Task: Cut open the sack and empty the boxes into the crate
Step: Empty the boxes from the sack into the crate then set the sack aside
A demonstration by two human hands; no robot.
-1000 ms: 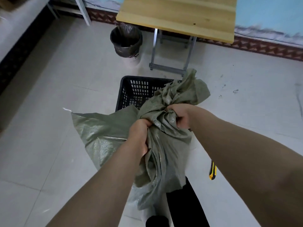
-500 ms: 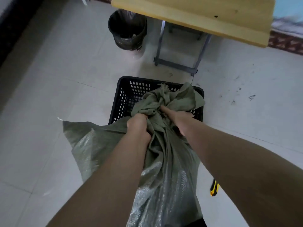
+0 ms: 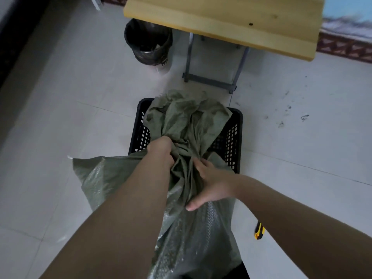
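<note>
A green woven sack (image 3: pixel 187 234) lies on the floor tiles with its bunched neck draped over the near side of a black perforated crate (image 3: pixel 234 137). My left hand (image 3: pixel 163 152) is clenched on the gathered neck of the sack. My right hand (image 3: pixel 209 184) rests on the sack just below the neck, fingers loosely wrapped around the folds and thumb spread. The boxes are hidden inside the sack. A yellow and black utility knife (image 3: pixel 259 231) lies on the floor to the right of the sack.
A wooden folding table (image 3: pixel 221 19) on grey metal legs stands behind the crate. A bin with a black liner (image 3: pixel 149 44) sits left of the table. Dark scuff marks dot the tiles at the right.
The sack's neck has moved forward and down over the crate. My right hand has let go of the top bunch and shifted lower on the sack, its fingers loosened.
</note>
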